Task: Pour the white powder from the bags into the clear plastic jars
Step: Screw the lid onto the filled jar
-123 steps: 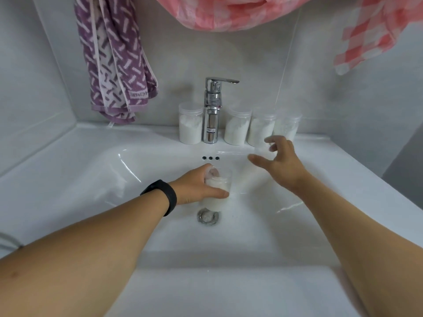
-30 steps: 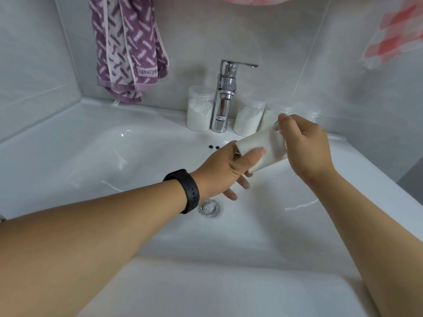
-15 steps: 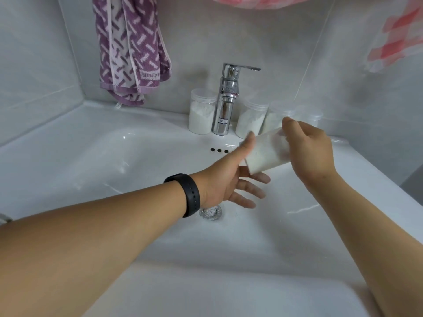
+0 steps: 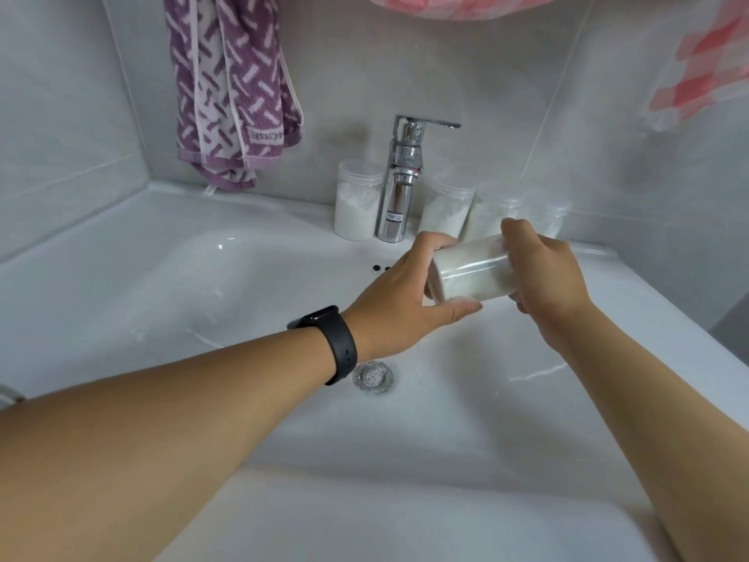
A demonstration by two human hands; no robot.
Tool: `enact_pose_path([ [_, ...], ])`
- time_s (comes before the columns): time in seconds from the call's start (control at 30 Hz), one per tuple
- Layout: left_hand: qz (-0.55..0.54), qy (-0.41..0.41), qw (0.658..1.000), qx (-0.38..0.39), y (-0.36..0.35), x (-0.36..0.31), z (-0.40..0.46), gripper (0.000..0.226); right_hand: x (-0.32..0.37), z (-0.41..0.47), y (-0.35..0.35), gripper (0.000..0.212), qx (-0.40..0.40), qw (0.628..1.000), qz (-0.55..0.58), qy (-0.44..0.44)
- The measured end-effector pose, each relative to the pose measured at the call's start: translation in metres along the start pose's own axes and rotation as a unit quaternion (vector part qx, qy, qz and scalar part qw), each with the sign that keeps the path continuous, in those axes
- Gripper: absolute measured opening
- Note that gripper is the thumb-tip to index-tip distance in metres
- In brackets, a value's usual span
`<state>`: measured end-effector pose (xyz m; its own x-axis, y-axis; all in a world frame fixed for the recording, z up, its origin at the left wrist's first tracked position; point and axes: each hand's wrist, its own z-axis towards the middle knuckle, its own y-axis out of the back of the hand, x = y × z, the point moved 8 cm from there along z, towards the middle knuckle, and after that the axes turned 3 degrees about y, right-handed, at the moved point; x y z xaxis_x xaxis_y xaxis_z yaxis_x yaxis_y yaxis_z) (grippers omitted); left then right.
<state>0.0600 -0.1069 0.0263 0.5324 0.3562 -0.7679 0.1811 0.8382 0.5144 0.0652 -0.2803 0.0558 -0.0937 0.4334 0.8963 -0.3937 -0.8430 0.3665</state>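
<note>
The white sink (image 4: 170,302) is running off the bottom edge, with the purple towel (image 4: 233,87) and pink checked cloth (image 4: 466,6) above it cut off at the top. Behind the chrome tap (image 4: 399,176), four powder jars (image 4: 358,200) are lining the ledge, the right ones blurred and partly hidden by the hands. Over the basin, the right hand (image 4: 543,273) is gripping one end of a tilted jar (image 4: 472,269), hiding it, while the left hand (image 4: 405,306) is cupping the other end, fingers curled behind and thumb under it.

I have 1 view only, from the camera on my head, looking forward and down over both my forearms into the white sink (image 4: 121,285). It sits close, wide-angled, facing the tap (image 4: 401,176) and the tiled back wall (image 4: 486,87) behind it.
</note>
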Motion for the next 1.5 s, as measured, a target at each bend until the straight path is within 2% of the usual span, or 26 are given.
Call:
enact_pose_path([
  [0.1, 0.06, -0.054, 0.996, -0.035, 0.004, -0.003, 0.003, 0.069, -0.003, 0.0, 0.0, 0.04, -0.005, 1.0, 0.003, -0.006],
  [0.13, 0.031, -0.042, 0.998, -0.033, 0.004, -0.003, 0.004, 0.067, -0.002, 0.0, 0.001, 0.043, -0.011, 1.0, 0.006, -0.002],
  [0.2, -0.142, 0.059, 0.988, 0.02, -0.004, 0.005, 0.004, 0.058, 0.002, 0.0, 0.003, 0.052, -0.026, 0.999, 0.011, 0.021],
  [0.27, -0.32, 0.202, 0.917, 0.124, -0.024, 0.015, -0.004, 0.058, 0.008, -0.002, 0.005, 0.056, -0.039, 0.998, -0.004, 0.059],
  [0.33, -0.381, 0.271, 0.865, 0.183, -0.033, 0.019, -0.014, 0.076, 0.015, -0.005, 0.005, 0.056, -0.04, 0.995, -0.022, 0.094],
  [0.37, -0.391, 0.278, 0.857, 0.189, -0.034, 0.02, -0.015, 0.079, 0.018, -0.006, 0.005, 0.056, -0.038, 0.994, -0.023, 0.103],
  [0.4, -0.393, 0.278, 0.857, 0.182, -0.032, 0.02, -0.014, 0.077, 0.019, -0.007, 0.005, 0.056, -0.035, 0.994, -0.023, 0.106],
  [0.57, -0.335, 0.233, 0.904, 0.128, -0.029, 0.019, -0.007, 0.062, 0.012, -0.002, 0.006, 0.058, -0.027, 0.997, -0.024, 0.069],
  [0.73, -0.176, 0.146, 0.971, 0.076, -0.013, 0.013, -0.001, 0.046, 0.004, 0.002, 0.002, 0.058, -0.018, 0.999, -0.016, 0.022],
  [0.9, -0.045, 0.034, 0.998, 0.022, -0.002, 0.001, 0.003, 0.054, 0.001, 0.003, 0.004, 0.057, -0.02, 1.0, 0.01, 0.02],
  [1.0, 0.034, -0.034, 0.999, -0.015, 0.003, -0.006, 0.004, 0.059, -0.001, 0.005, 0.007, 0.06, -0.031, 0.999, 0.021, 0.022],
  [1.07, 0.0, -0.002, 1.0, -0.005, 0.001, -0.001, 0.006, 0.058, -0.002, 0.006, 0.008, 0.06, -0.033, 0.999, 0.025, 0.022],
  [1.1, -0.072, 0.054, 0.996, 0.024, -0.003, 0.006, 0.006, 0.057, -0.001, 0.004, 0.007, 0.06, -0.027, 0.999, 0.022, 0.029],
  [1.13, -0.172, 0.129, 0.974, 0.067, -0.01, 0.013, 0.005, 0.06, 0.002, 0.002, 0.005, 0.06, -0.017, 0.999, 0.012, 0.045],
  [1.17, -0.256, 0.202, 0.937, 0.121, -0.018, 0.021, -0.001, 0.066, 0.007, -0.002, 0.002, 0.061, -0.004, 0.998, -0.002, 0.07],
  [1.2, -0.303, 0.248, 0.903, 0.176, -0.025, 0.024, -0.008, 0.072, 0.014, -0.006, -0.002, 0.06, 0.012, 0.995, -0.016, 0.101],
  [1.27, -0.305, 0.265, 0.88, 0.251, -0.031, 0.027, -0.016, 0.071, 0.024, -0.015, -0.01, 0.048, 0.041, 0.988, -0.03, 0.148],
  [1.33, -0.28, 0.24, 0.894, 0.254, -0.028, 0.026, -0.015, 0.067, 0.027, -0.018, -0.013, 0.04, 0.054, 0.986, -0.027, 0.153],
  [1.5, -0.147, 0.167, 0.959, 0.176, -0.018, 0.017, 0.0, 0.057, 0.031, -0.016, -0.006, 0.037, 0.051, 0.985, -0.046, 0.159],
])
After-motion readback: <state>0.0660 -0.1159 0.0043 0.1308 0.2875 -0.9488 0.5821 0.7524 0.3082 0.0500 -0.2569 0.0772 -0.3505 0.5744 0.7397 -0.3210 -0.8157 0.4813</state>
